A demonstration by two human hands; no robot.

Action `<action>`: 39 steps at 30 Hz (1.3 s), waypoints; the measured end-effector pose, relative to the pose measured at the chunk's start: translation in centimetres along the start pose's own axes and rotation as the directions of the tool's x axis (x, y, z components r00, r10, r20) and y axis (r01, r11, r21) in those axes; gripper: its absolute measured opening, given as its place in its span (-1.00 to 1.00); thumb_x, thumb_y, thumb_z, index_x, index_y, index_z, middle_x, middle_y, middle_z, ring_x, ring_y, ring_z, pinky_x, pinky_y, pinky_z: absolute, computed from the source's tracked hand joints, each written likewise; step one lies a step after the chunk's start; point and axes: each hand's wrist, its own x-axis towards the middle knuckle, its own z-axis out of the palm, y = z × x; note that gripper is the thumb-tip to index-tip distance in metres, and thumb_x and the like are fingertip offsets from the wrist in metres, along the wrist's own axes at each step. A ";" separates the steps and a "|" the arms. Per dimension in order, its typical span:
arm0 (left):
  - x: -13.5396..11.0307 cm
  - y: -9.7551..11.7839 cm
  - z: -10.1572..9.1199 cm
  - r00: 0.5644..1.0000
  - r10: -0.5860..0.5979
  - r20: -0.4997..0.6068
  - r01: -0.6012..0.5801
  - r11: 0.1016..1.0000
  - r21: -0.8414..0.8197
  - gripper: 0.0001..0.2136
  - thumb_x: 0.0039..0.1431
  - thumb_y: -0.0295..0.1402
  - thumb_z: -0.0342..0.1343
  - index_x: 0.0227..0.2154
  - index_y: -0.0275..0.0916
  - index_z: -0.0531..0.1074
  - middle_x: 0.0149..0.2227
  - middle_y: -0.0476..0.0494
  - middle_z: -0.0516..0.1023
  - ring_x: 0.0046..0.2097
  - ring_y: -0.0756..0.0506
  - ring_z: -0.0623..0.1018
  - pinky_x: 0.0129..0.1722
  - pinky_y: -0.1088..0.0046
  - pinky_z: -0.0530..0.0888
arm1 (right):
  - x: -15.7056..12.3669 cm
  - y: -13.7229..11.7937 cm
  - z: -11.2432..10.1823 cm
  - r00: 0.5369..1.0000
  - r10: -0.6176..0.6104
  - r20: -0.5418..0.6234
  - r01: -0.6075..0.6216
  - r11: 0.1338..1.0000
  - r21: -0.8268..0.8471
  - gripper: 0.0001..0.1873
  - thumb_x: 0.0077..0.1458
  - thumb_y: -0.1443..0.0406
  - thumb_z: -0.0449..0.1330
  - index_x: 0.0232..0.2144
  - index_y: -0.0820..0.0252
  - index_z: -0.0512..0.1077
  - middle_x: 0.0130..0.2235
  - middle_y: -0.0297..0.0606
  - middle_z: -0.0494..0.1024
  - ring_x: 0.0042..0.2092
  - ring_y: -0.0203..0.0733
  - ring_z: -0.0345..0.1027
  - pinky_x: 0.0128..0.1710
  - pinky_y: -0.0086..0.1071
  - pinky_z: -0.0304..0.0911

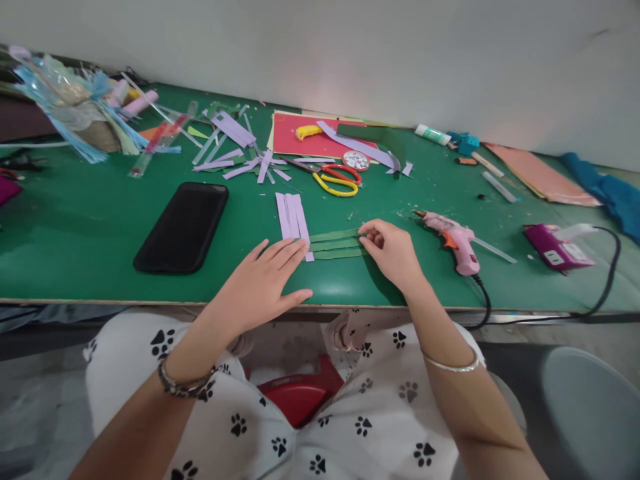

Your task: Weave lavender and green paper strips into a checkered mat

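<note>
Several purple paper strips [289, 215] lie side by side on the table, and green paper strips [335, 245] cross them toward the right. My left hand [267, 277] rests flat over the crossing, fingers stretched out, pressing on the lower ends of the purple strips. At the right ends of the green strips, my right hand [390, 250] pinches with thumb and forefinger. Its fingertips touch the upper green strip, the other fingers curled in. Part of the crossing is hidden under my left fingers.
A black phone [183, 227] lies left of my hands. Scissors [340, 183] and purple scraps [235, 130] are behind them. On the right are a pink glue gun [453, 243] with its cord, a purple power socket [560, 248] and a glue stick tube [433, 135]. The green table's [75, 267] edge is close.
</note>
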 end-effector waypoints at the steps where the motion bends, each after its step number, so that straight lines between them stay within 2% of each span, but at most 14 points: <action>1: 0.0 0.0 0.1 1.000 -0.003 -0.004 0.003 1.000 -0.006 -0.42 0.25 -0.03 -0.34 0.20 -0.29 0.05 0.23 -0.22 0.17 0.22 -0.17 0.18 0.19 0.17 0.08 | 0.0 0.1 0.0 1.000 -0.004 -0.002 0.004 1.000 0.002 -0.90 -0.11 0.43 0.08 -0.49 0.16 0.34 -0.57 -0.43 0.28 -0.54 -0.37 0.09 -0.48 -0.45 0.07; 5: -0.1 -0.2 0.3 1.000 -0.001 -0.029 -0.001 0.998 -0.061 -0.42 0.25 -0.05 -0.30 0.23 -0.30 -0.05 0.22 -0.27 0.17 0.22 -0.19 0.18 0.19 0.16 0.08 | 0.0 0.2 0.0 1.000 -0.014 -0.003 0.014 1.000 0.005 -0.91 -0.12 0.42 0.08 -0.49 0.16 0.34 -0.58 -0.43 0.28 -0.55 -0.37 0.07 -0.49 -0.45 0.06; 8: -0.1 -0.4 0.0 0.986 -0.018 -0.165 -0.009 0.987 -0.163 -0.41 0.24 -0.07 -0.24 0.23 -0.31 -0.10 0.23 -0.31 0.12 0.23 -0.22 0.13 0.18 0.15 0.13 | 0.1 0.2 0.0 1.000 -0.010 -0.008 0.010 1.000 0.000 -0.90 -0.13 0.43 0.08 -0.50 0.16 0.34 -0.58 -0.43 0.27 -0.55 -0.38 0.06 -0.50 -0.45 0.06; 11: 0.0 -0.5 -0.5 0.921 -0.156 -0.358 0.054 0.959 -0.278 -0.56 0.23 -0.15 -0.14 0.10 -0.27 0.12 0.11 -0.27 0.28 0.16 -0.20 0.24 0.10 0.21 0.26 | 0.1 0.1 0.0 1.000 -0.004 -0.009 0.004 1.000 -0.006 -0.89 -0.14 0.45 0.08 -0.50 0.17 0.34 -0.58 -0.44 0.26 -0.55 -0.38 0.06 -0.49 -0.46 0.05; 13: 0.1 -0.5 -0.8 0.883 -0.248 -0.399 0.117 0.938 -0.325 -0.74 0.23 -0.22 -0.11 -0.13 -0.23 0.31 -0.10 -0.18 0.44 -0.02 -0.15 0.40 -0.03 0.27 0.37 | 0.1 0.1 0.0 1.000 -0.004 -0.005 0.004 1.000 -0.012 -0.88 -0.14 0.46 0.08 -0.50 0.18 0.34 -0.58 -0.43 0.27 -0.55 -0.38 0.07 -0.49 -0.46 0.05; 15: 0.2 -0.6 -0.8 0.888 -0.261 -0.380 0.138 0.936 -0.323 -0.80 0.23 -0.26 -0.12 -0.35 -0.21 0.36 -0.30 -0.12 0.49 -0.20 -0.11 0.47 -0.17 0.32 0.42 | 0.1 0.1 0.0 1.000 -0.010 -0.005 0.010 1.000 -0.019 -0.88 -0.14 0.46 0.08 -0.50 0.18 0.34 -0.57 -0.43 0.27 -0.55 -0.38 0.07 -0.49 -0.46 0.05; 17: 0.3 -0.6 -0.7 0.913 -0.198 -0.357 0.099 0.956 -0.278 -0.75 0.25 -0.27 -0.15 -0.43 -0.21 0.37 -0.36 -0.12 0.50 -0.25 -0.11 0.47 -0.22 0.32 0.42 | 0.1 0.1 0.0 1.000 -0.017 -0.009 0.017 1.000 -0.025 -0.88 -0.13 0.46 0.08 -0.50 0.17 0.34 -0.57 -0.43 0.26 -0.54 -0.37 0.07 -0.48 -0.45 0.06; 19: 0.5 -0.5 -0.5 0.939 -0.092 -0.331 0.021 0.977 -0.211 -0.75 0.26 -0.28 -0.16 -0.33 -0.24 0.40 -0.24 -0.17 0.52 -0.16 -0.14 0.47 -0.15 0.28 0.41 | 0.1 0.1 0.0 1.000 -0.021 -0.014 0.020 0.999 -0.029 -0.88 -0.12 0.46 0.08 -0.49 0.17 0.34 -0.56 -0.42 0.27 -0.54 -0.37 0.08 -0.47 -0.45 0.06; 22: 0.7 -0.5 -0.2 0.964 0.040 -0.264 -0.073 0.990 -0.117 -0.70 0.26 -0.28 -0.17 -0.08 -0.27 0.36 0.02 -0.23 0.41 0.05 -0.18 0.37 0.05 0.17 0.29 | 0.0 0.3 0.0 0.999 -0.031 -0.013 0.031 0.999 -0.045 -0.87 -0.11 0.46 0.07 -0.48 0.17 0.35 -0.55 -0.41 0.27 -0.53 -0.36 0.08 -0.46 -0.44 0.07; 25: 0.7 -0.4 -0.1 0.977 0.070 -0.202 -0.084 0.995 -0.060 -0.66 0.28 -0.26 -0.19 0.01 -0.20 0.33 0.10 -0.20 0.34 0.13 -0.19 0.30 0.14 0.09 0.17 | 0.0 0.7 -0.2 0.998 -0.056 -0.022 0.054 0.996 -0.071 -0.86 -0.10 0.45 0.06 -0.45 0.16 0.35 -0.54 -0.41 0.26 -0.53 -0.35 0.07 -0.46 -0.43 0.08; 31: 0.6 -0.4 -0.1 0.984 0.144 -0.102 -0.147 0.989 -0.019 -0.61 0.28 -0.17 -0.21 0.08 -0.14 0.28 0.17 -0.13 0.27 0.18 -0.16 0.23 0.18 0.12 0.12 | 0.1 1.4 -0.8 0.981 -0.110 -0.159 0.081 0.981 -0.177 -0.83 -0.06 0.43 0.04 -0.39 0.15 0.37 -0.47 -0.33 0.30 -0.47 -0.29 0.15 -0.40 -0.39 0.14; 33: 0.6 -0.3 -0.1 0.988 0.140 -0.072 -0.141 0.990 -0.009 -0.58 0.27 -0.12 -0.21 0.11 -0.13 0.26 0.20 -0.13 0.22 0.20 -0.17 0.19 0.20 0.12 0.10 | -0.1 1.4 -1.1 0.975 -0.140 -0.173 0.104 0.974 -0.200 -0.84 -0.02 0.42 0.03 -0.39 0.15 0.38 -0.43 -0.29 0.34 -0.43 -0.26 0.21 -0.35 -0.36 0.17; 36: 0.6 -0.2 -0.1 0.993 0.105 -0.048 -0.105 0.994 -0.003 -0.57 0.25 -0.07 -0.20 0.11 -0.08 0.26 0.24 -0.12 0.14 0.24 -0.22 0.12 0.20 0.07 0.07 | -0.8 0.7 -1.2 0.965 -0.246 -0.090 0.215 0.940 -0.263 -0.82 0.08 0.33 0.01 -0.36 0.14 0.42 -0.33 -0.20 0.41 -0.27 -0.17 0.28 -0.21 -0.27 0.18; 39: 0.6 -0.2 0.0 0.997 0.069 -0.045 -0.070 0.997 -0.014 -0.56 0.24 -0.04 -0.19 0.10 -0.02 0.26 0.25 -0.11 0.11 0.25 -0.25 0.10 0.19 0.02 0.05 | -1.9 -0.8 -0.7 0.925 -0.362 0.114 0.377 0.842 -0.386 -0.72 0.15 0.17 0.00 -0.19 0.08 0.44 -0.05 -0.13 0.39 0.00 -0.03 0.19 -0.02 -0.12 0.06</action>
